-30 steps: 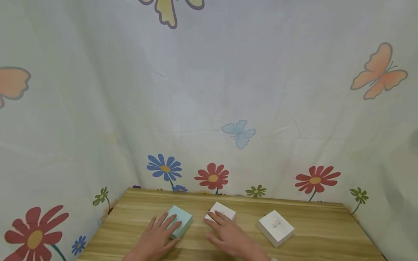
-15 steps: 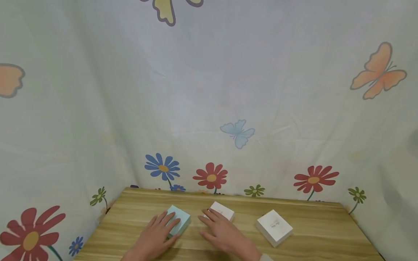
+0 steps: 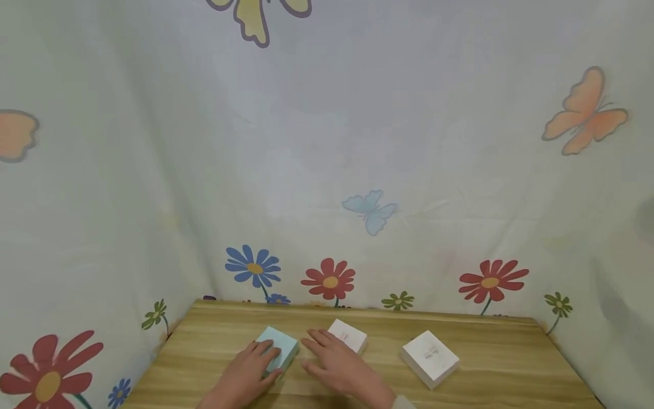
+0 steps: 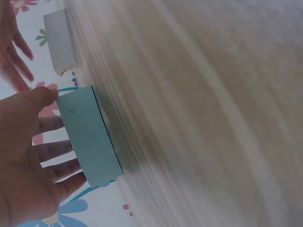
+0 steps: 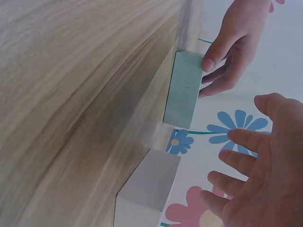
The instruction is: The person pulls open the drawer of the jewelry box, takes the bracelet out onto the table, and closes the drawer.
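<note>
My left hand (image 3: 244,372) lies over a small teal box (image 3: 284,344), its fingers spread across the top. In the left wrist view the thumb touches a top corner of the teal box (image 4: 90,137). My right hand (image 3: 339,366) is between the teal box and a white box (image 3: 348,336), hiding part of the white one. Seen in the right wrist view, the fingers of the right hand (image 5: 267,161) are spread and hold nothing, apart from the white box (image 5: 149,182). Both boxes rest flat on the wooden table.
A second white box (image 3: 431,358) with small printed lettering sits on the right part of the wooden table (image 3: 501,352). Behind and beside the table hangs a pale curtain (image 3: 306,142) printed with flowers and butterflies.
My right hand has moved left, off the top of the middle white box and towards the teal box. The left hand stays on the teal box, and the boxes keep their places.
</note>
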Demonstrator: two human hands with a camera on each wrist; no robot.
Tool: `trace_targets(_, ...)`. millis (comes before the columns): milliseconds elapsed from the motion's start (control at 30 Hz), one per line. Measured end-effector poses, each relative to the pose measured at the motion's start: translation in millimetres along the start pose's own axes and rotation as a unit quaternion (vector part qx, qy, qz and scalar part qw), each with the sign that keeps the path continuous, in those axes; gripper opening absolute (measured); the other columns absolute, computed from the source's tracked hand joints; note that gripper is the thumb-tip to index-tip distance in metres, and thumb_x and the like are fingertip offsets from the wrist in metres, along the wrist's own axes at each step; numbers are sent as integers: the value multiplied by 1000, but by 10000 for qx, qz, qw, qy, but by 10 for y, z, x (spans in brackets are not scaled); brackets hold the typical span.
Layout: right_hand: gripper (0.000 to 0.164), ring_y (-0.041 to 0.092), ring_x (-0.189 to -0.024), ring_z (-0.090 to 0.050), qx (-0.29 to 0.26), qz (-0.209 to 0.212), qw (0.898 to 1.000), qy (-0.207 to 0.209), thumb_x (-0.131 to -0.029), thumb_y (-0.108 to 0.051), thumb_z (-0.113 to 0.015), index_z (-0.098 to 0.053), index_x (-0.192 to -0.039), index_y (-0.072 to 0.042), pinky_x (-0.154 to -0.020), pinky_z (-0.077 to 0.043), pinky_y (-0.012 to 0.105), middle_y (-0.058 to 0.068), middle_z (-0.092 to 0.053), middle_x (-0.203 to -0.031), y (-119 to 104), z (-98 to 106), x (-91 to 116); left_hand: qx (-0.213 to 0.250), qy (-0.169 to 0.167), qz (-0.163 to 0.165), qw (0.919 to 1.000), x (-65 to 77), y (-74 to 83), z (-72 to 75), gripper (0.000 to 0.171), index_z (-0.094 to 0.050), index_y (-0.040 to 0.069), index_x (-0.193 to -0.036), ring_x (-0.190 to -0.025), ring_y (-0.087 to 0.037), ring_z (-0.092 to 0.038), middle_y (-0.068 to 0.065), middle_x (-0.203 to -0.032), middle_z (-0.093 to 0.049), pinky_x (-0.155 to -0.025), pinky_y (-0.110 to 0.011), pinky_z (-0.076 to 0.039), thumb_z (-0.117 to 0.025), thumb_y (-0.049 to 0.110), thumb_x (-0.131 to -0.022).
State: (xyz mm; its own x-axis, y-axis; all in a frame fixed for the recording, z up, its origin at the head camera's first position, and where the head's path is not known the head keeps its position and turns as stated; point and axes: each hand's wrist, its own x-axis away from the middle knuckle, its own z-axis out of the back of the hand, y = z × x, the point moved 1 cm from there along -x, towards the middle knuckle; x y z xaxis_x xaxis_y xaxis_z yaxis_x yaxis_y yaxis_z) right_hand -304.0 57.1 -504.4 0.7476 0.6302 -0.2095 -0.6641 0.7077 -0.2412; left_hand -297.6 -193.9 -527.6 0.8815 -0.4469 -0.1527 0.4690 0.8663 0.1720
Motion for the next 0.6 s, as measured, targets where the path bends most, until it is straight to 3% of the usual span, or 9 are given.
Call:
trace_targets(233, 60, 29, -144, -41, 5, -151, 9999, -34, -105, -55, -42, -48, -152, -18, -115, -39, 43, 6, -43, -158, -5, 54, 17, -106, 137, 1, 9999, -30, -2, -32, 38, -66, 9, -121, -124, -40, -55, -17, -132, -60, -95, -61, -50, -75, 29, -90)
trace_targets(433, 58, 30, -144, -41, -46, -198, 9998, -59, -106, -51, -45, -48, -152, -17, -115, -39, 42, 5, -43, -158, 10, 71, 34, -246, 492, -348, 9979, -25, -22, -29, 30, -63, 10, -110, -120, -40, -58, -18, -127, -61, -97, -57, -50, -74, 15, -82)
trace_targets(600, 59, 31, -143, -43, -56, -244, 9996, -89, -106, -53, -43, -48, -152, -18, -114, -40, 43, 6, -43, -158, 38, 35, 47, -354, 692, -561, 9954, -29, -24, -41, 39, -64, 9, -110, -117, -37, -61, -17, -125, -63, -96, -53, -52, -75, 6, -73)
